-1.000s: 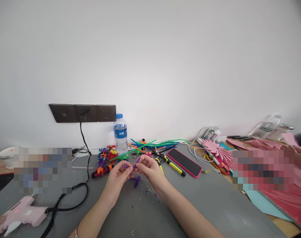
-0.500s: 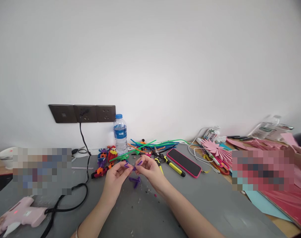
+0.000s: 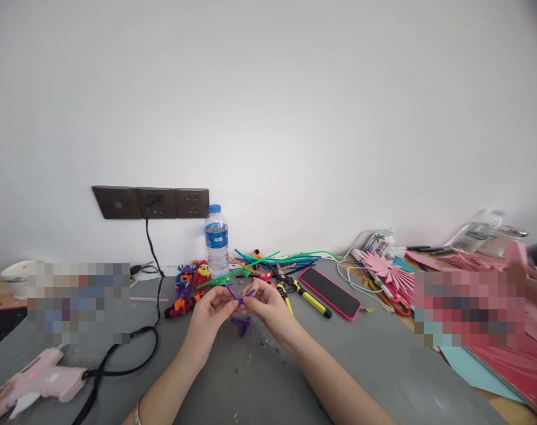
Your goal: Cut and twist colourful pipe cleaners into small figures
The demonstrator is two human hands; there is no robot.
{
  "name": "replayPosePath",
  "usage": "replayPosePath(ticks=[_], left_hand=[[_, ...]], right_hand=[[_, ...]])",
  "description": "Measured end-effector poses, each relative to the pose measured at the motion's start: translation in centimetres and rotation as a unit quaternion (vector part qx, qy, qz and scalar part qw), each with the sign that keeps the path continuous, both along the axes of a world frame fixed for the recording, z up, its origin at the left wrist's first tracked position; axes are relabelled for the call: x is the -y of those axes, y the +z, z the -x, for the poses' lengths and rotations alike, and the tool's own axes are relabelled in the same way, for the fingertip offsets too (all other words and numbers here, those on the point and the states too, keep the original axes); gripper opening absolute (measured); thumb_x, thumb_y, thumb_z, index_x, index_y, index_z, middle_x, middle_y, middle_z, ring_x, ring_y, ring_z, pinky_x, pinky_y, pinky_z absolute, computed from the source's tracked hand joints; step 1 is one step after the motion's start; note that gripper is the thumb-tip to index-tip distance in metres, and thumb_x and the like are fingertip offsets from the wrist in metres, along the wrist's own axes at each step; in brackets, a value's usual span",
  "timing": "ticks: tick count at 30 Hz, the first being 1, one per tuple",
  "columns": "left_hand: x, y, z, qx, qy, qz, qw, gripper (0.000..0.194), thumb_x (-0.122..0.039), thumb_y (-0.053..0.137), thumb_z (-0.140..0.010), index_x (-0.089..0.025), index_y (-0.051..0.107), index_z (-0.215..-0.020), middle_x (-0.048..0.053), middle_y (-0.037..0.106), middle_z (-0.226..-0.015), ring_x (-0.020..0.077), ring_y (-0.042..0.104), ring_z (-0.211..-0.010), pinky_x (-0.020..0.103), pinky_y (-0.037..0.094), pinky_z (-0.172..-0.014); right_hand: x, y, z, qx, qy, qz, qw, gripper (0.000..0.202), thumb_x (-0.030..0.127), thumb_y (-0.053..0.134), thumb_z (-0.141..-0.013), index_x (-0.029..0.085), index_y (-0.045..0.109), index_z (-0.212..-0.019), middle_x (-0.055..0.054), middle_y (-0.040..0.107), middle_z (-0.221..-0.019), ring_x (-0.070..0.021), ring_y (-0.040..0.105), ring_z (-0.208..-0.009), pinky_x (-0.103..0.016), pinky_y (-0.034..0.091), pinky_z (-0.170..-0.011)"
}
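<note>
The head view has a big pale wall [image 3: 268, 118] at the back. In front of it is a gray table [image 3: 357, 366]. A row of dark sockets [image 3: 156, 203] is on the wall, to the left. A pink glue gun [image 3: 51, 378] lies at the near left. The left hand [image 3: 215, 310] and right hand [image 3: 268, 304] are close together over the middle. Behind them a water bottle [image 3: 217, 237] stands up. A phone [image 3: 330, 293] lies flat on the right, near some yellow and black pliers [image 3: 310, 298].

The fingers of both hands pinch a purple fuzzy stick [image 3: 249, 293], up off the table, with an end poking out by each hand. Fingertips hide the middle, so I cannot tell if it is one piece or two. The step now looks like bending or twisting it. The next little move seems to need a tight pinch on one side and a gentle turn on the other. Another purple piece [image 3: 242, 326] lies just below the hands, with tiny scraps nearby.
</note>
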State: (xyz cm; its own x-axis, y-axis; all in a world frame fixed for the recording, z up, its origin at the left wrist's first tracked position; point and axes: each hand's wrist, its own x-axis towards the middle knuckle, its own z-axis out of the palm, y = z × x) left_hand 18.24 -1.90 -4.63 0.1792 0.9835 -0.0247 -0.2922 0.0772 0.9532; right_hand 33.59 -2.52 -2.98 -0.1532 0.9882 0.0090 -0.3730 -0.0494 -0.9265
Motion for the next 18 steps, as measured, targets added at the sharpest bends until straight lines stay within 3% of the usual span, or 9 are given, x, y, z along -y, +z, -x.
replayPosePath(ticks=[10, 18], left_hand=[[0.12, -0.48, -0.04, -0.025, 0.015, -0.018, 0.999, 0.032, -0.046, 0.075, -0.070, -0.019, 0.064, -0.082, 0.003, 0.063, -0.082, 0.0183, 0.061, -0.079, 0.027, 0.054, -0.069], [0.06, -0.43, 0.00, -0.045, 0.023, -0.042, 0.998, 0.031, -0.046, 0.074, -0.071, -0.019, 0.063, -0.080, 0.002, 0.062, -0.077, 0.0187, 0.062, -0.075, 0.029, 0.055, -0.067]], right_hand=[[-0.11, -0.41, 0.09, -0.004, -0.030, 0.003, 1.000, 0.042, 0.038, 0.083, -0.061, 0.020, 0.045, -0.068, 0.002, 0.058, -0.079, -0.0125, 0.061, -0.065, -0.027, 0.051, -0.064], [0.12, -0.11, 0.17, 0.005, 0.003, -0.013, 1.000, 0.039, 0.036, 0.081, -0.064, 0.019, 0.046, -0.068, 0.002, 0.058, -0.077, -0.0114, 0.060, -0.063, -0.026, 0.051, -0.063]])
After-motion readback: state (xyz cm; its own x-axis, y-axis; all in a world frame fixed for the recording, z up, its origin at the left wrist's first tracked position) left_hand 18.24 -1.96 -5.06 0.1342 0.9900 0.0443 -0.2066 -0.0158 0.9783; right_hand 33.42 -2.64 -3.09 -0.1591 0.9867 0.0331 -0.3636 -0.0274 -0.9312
